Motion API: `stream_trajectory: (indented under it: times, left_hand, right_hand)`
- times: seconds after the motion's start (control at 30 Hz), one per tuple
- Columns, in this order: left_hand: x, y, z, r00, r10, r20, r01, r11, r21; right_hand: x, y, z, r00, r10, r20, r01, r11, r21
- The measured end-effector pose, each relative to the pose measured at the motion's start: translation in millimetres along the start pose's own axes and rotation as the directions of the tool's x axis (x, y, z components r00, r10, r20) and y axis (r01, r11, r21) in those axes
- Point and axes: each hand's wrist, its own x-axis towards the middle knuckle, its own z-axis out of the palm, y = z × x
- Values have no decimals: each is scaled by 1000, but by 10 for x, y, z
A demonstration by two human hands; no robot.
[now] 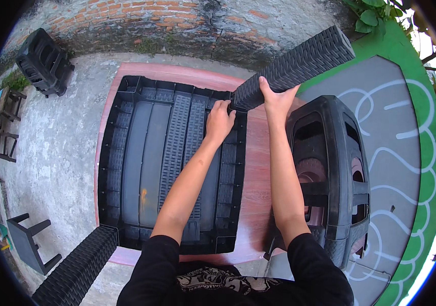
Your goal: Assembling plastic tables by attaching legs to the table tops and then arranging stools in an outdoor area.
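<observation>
On the pink tabletop (258,188) lies a black plastic tray-like panel (149,163), hollow side up, with ribbed walls and a woven-pattern strip. My left hand (220,121) grips its far right corner, fingers curled over the rim. My right hand (278,102) is wrapped around a black woven-pattern square leg (304,64), which slants up and right from that same corner. Whether the leg's lower end is seated in the corner is hidden by my hands. A second matching leg (83,262) juts out from the panel's near left corner.
Right of the panel stands a black plastic frame with large openings (332,163). A similar black piece (43,61) sits on the concrete floor at far left. A small black stool (27,242) and wooden benches (6,122) are at the left. A brick wall (167,23) runs behind.
</observation>
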Motion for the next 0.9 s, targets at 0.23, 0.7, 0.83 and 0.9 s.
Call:
stream_trajectory:
  times: [0.23,0.7,0.83,0.9]
  left_hand:
    - [-52,8,-282,996,-84,-33,82,994,-76]
    - [-996,-317,-1592,850,-522,-76,512,783,354]
    - [-868,-257,-1709,805,-575,147,526,806,271]
    - [-814,15,-1756,835,-550,34,484,763,429]
  right_hand:
    - [-44,355,135,999,42,11,-42,999,26]
    - [-1529,-350,-83,873,468,135,-462,884,-78]
    - [-2316,-612,-82,730,510,454,-410,859,-306]
    - [-2492,-755,-125,683,550,481,-438,835,-333]
